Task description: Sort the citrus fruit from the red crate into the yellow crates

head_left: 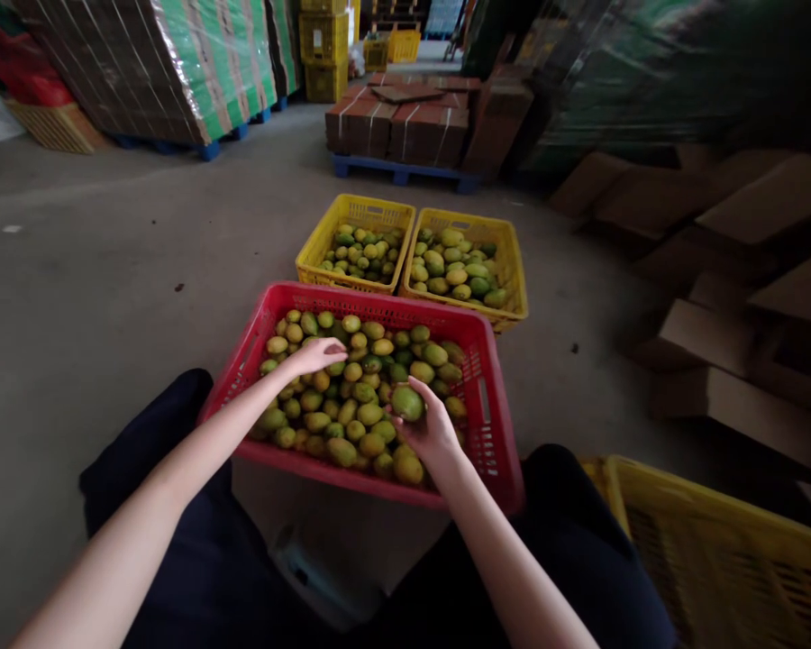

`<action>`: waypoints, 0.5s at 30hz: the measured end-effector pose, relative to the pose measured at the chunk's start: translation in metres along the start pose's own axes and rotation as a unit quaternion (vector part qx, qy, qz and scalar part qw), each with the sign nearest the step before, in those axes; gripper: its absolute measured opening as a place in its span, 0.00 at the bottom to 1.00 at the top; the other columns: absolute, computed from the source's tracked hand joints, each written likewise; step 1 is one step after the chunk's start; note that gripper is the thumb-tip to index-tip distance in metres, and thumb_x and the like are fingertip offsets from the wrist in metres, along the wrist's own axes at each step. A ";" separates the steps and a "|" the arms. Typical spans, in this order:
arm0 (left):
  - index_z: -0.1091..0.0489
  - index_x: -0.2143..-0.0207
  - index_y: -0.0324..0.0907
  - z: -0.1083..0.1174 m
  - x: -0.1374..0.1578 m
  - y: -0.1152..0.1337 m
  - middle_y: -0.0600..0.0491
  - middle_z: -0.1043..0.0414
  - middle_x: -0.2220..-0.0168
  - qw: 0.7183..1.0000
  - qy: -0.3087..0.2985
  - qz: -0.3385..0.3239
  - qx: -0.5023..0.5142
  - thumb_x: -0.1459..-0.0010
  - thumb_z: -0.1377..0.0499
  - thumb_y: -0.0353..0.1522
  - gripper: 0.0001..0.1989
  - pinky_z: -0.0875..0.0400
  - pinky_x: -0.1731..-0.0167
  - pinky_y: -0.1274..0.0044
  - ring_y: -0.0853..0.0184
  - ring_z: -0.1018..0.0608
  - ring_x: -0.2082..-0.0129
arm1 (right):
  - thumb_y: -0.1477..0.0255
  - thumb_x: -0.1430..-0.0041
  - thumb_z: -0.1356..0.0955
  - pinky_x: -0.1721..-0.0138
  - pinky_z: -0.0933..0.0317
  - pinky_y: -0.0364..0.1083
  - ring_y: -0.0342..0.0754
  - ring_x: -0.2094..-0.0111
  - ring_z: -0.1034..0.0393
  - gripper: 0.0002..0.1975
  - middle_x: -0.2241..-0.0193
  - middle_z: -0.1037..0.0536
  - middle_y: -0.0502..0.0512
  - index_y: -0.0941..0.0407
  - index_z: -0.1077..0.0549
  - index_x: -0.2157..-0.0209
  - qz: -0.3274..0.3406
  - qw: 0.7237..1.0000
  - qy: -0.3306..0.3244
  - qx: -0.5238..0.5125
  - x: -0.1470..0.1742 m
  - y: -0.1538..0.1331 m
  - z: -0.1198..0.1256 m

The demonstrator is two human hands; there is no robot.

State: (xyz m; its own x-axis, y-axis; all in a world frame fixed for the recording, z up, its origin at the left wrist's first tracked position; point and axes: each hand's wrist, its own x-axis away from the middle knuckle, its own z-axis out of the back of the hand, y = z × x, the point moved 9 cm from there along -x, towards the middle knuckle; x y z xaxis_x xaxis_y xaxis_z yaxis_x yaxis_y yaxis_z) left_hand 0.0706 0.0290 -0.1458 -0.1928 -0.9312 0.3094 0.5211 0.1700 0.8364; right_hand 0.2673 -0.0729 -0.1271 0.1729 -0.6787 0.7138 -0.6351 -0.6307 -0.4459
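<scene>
A red plastic crate [500,424] stands before my knees, filled with green and yellow lemons [341,451]. In my right hand [432,433] is a green lemon [407,403], held above the right part of the pile with the thumb over its top. My left hand [319,355] reaches over the left middle of the pile, its fingers stretched out close to the fruit. Whether those fingertips touch a lemon is hard to tell.
Two yellow crates of lemons, one left [304,266] and one right [517,270], stand just beyond the red one. Another yellow crate [716,505] is at the lower right. Cardboard boxes [716,333] lie at right; a blue pallet [398,171] bears bundled cardboard.
</scene>
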 end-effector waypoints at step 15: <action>0.35 0.60 0.36 0.012 -0.001 -0.103 0.36 0.39 0.47 0.963 0.147 0.176 -0.145 0.50 0.39 0.43 0.21 0.46 0.47 0.63 0.44 0.43 0.42 | 0.68 0.43 0.35 0.83 0.36 0.41 0.45 0.82 0.30 0.06 0.83 0.28 0.49 0.55 0.34 0.70 -0.013 0.998 0.048 -0.023 0.007 0.002 0.006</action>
State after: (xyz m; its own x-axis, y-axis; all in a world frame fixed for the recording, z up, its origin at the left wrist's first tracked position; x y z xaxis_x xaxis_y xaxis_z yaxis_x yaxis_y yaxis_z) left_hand 0.0069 0.0165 -0.2269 0.2594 -0.8906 0.3735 0.7289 0.4343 0.5293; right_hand 0.2712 -0.0810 -0.1263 0.1184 -0.6212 0.7746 -0.6661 -0.6282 -0.4020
